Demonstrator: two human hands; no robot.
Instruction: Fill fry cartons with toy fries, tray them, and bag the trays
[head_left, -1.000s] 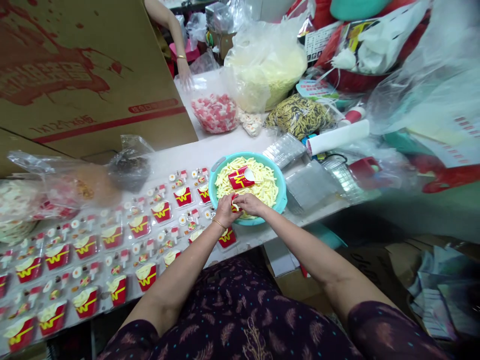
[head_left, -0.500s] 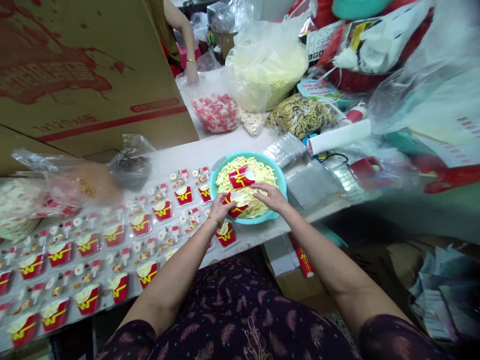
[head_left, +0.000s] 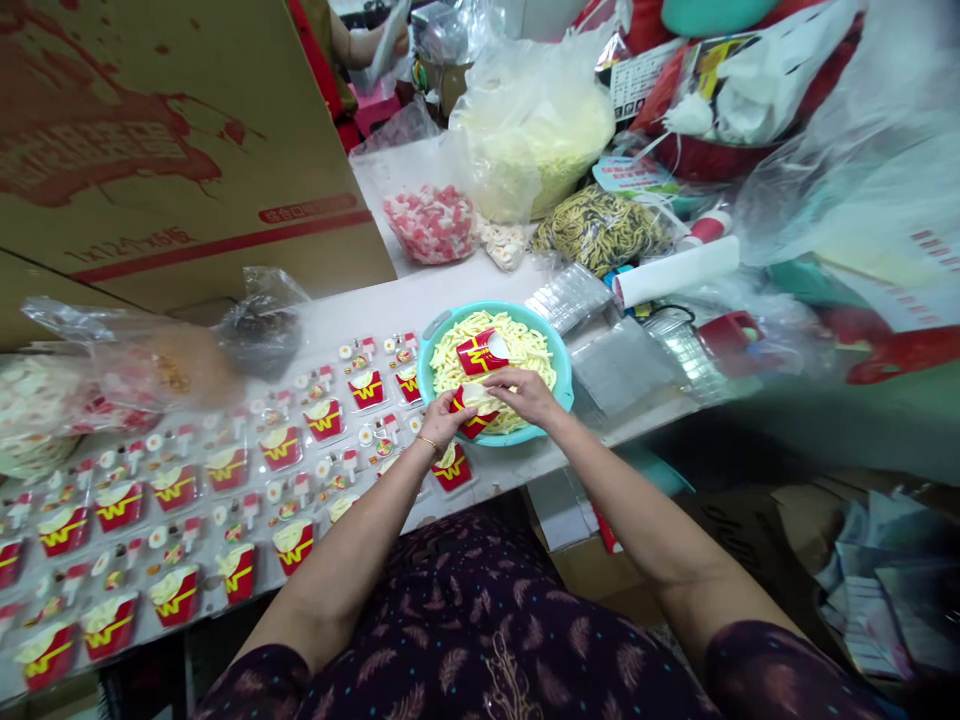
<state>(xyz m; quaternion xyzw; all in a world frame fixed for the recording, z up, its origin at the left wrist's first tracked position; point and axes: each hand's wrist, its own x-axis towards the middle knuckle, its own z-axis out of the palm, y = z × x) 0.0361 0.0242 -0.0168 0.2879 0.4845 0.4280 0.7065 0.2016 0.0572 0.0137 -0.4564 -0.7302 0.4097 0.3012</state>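
Left hand (head_left: 442, 420) fingers pinch red fries carton (head_left: 472, 418); right hand (head_left: 525, 392) fingers curled on carton top, above teal basin (head_left: 564, 385).

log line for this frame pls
left hand: holds red fry carton | right hand: on carton top | over teal basin of toy fries

Both my forearms reach forward and meet — my left hand (head_left: 442, 420) curled with fingers pinched, my right hand (head_left: 525, 393) palm down just beside it, fingertips bent inward.
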